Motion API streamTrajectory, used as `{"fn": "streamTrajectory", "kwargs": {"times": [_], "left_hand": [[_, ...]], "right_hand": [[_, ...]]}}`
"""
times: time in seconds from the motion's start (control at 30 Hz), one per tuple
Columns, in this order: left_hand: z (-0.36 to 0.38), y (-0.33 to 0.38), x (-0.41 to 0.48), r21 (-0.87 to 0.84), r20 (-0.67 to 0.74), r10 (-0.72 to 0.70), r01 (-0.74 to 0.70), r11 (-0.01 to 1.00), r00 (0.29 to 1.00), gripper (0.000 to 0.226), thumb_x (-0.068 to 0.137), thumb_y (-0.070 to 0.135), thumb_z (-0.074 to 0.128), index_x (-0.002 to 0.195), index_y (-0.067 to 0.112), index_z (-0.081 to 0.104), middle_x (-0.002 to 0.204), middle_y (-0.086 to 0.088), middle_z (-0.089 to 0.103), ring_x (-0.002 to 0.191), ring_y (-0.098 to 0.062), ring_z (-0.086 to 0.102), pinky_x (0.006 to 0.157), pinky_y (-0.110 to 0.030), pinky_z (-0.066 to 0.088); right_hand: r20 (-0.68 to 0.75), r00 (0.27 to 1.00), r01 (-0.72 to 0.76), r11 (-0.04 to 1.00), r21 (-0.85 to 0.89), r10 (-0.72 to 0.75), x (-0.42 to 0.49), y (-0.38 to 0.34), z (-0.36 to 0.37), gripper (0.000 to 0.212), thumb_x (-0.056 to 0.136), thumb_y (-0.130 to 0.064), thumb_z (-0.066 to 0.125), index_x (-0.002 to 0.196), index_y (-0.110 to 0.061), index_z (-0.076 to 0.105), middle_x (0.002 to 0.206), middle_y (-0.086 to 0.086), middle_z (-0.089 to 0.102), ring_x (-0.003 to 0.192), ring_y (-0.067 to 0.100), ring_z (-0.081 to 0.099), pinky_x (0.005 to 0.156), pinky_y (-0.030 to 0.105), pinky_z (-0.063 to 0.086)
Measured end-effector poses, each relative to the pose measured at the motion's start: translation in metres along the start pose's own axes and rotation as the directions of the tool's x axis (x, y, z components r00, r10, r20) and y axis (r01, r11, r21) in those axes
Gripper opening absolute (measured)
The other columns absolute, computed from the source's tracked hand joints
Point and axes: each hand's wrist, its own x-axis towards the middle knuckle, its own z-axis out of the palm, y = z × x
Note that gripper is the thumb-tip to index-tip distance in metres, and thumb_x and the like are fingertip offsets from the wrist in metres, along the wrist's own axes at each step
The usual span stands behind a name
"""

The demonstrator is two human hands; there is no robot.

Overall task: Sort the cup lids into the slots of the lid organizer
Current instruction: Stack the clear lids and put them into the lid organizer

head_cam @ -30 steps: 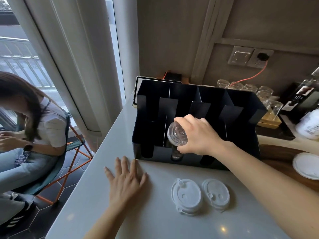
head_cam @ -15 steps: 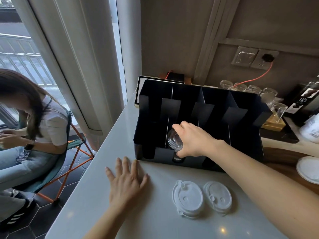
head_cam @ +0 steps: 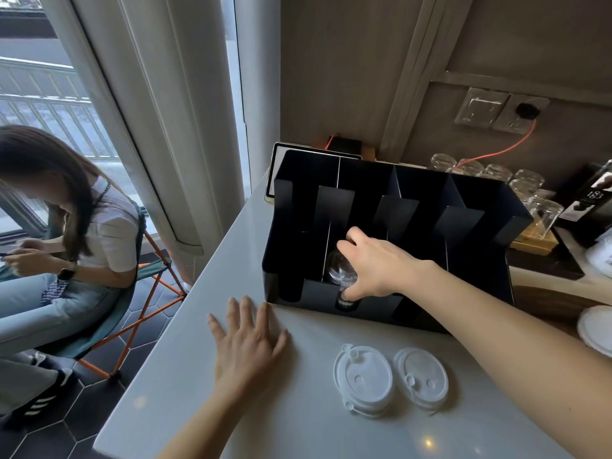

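Note:
A black lid organizer (head_cam: 477, 200) with several upright slots stands on the white counter. My right hand (head_cam: 381, 265) reaches into its second slot from the left and grips a stack of clear domed lids (head_cam: 341, 271), held low inside the slot. My left hand (head_cam: 248, 342) lies flat on the counter in front of the organizer, fingers spread, holding nothing. Two small stacks of white cup lids lie on the counter near me: a larger stack (head_cam: 362, 379) and a smaller stack (head_cam: 422, 376) to its right.
The counter's left edge (head_cam: 185, 309) drops to a tiled floor, where a person (head_cam: 66, 233) sits on a folding chair. Drinking glasses (head_cam: 526, 193) on a wooden tray stand behind the organizer at right. A white lid (head_cam: 596, 326) lies at the far right edge.
My right hand has lowered the clear lids from above the organizer's front edge down into the second slot. The left hand has stayed flat on the counter.

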Motion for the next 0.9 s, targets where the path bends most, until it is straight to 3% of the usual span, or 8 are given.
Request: {"fn": "streamTrajectory", "kwargs": {"times": [0.2,0.3,0.43,0.6,0.7,0.9], "left_hand": [[-0.001,0.0,0.0,-0.006,-0.002,0.005,-0.005,1.0,1.0,0.079,0.088,0.066,0.025,0.146,0.018,0.049,0.159,-0.02,0.04,0.151,-0.043,0.026,0.117,-0.073,0.013],[-0.002,0.0,0.0,-0.007,0.018,0.002,-0.002,1.0,1.0,0.08,0.088,0.066,0.022,0.149,0.02,0.045,0.162,-0.019,0.035,0.153,-0.042,0.021,0.118,-0.071,0.009],[-0.003,0.0,0.0,-0.019,0.011,0.003,-0.003,1.0,1.0,0.078,0.088,0.066,0.025,0.147,0.019,0.048,0.159,-0.02,0.04,0.152,-0.043,0.025,0.118,-0.072,0.011],[-0.004,0.0,-0.001,-0.027,-0.001,0.005,-0.005,1.0,1.0,0.078,0.089,0.065,0.026,0.148,0.019,0.047,0.159,-0.019,0.039,0.152,-0.042,0.024,0.118,-0.071,0.011],[-0.006,0.001,-0.001,-0.014,0.024,0.005,-0.004,1.0,1.0,0.079,0.089,0.066,0.022,0.152,0.021,0.041,0.163,-0.018,0.032,0.154,-0.041,0.017,0.12,-0.069,0.006],[-0.003,0.0,0.0,-0.023,0.008,0.003,-0.003,1.0,1.0,0.078,0.088,0.066,0.027,0.146,0.019,0.048,0.158,-0.018,0.041,0.151,-0.042,0.025,0.118,-0.071,0.012]], "right_hand": [[-0.005,1.0,0.018,0.998,-0.068,-0.018,0.0,-0.003,0.001,0.058,0.066,-0.055,0.073,0.097,-0.014,0.044,0.109,0.003,0.035,0.073,0.024,0.054,0.058,0.037,0.049],[-0.046,0.998,0.026,0.995,-0.099,-0.03,0.0,-0.004,0.007,0.059,0.068,-0.059,0.07,0.101,-0.014,0.05,0.109,0.001,0.041,0.088,0.023,0.053,0.071,0.039,0.053],[-0.144,0.987,0.049,0.986,-0.16,-0.073,-0.002,-0.003,0.017,0.079,0.067,-0.073,0.064,0.12,-0.015,0.055,0.119,-0.001,0.05,0.11,0.022,0.045,0.089,0.035,0.046],[-0.161,0.985,0.064,0.998,-0.009,-0.064,-0.012,0.003,0.014,0.099,0.068,-0.071,0.069,0.147,-0.019,0.037,0.143,-0.002,0.04,0.126,0.02,0.04,0.099,0.035,0.043],[-0.188,0.98,0.074,0.994,0.076,-0.059,-0.016,0.008,0.008,0.088,0.073,-0.064,0.07,0.144,-0.02,0.042,0.136,-0.006,0.046,0.12,0.017,0.043,0.094,0.033,0.045],[-0.18,0.982,0.082,0.992,0.097,-0.064,-0.019,0.009,0.011,0.049,0.088,-0.042,0.064,0.133,-0.023,0.054,0.119,-0.005,0.057,0.114,0.019,0.051,0.089,0.039,0.051]]}}
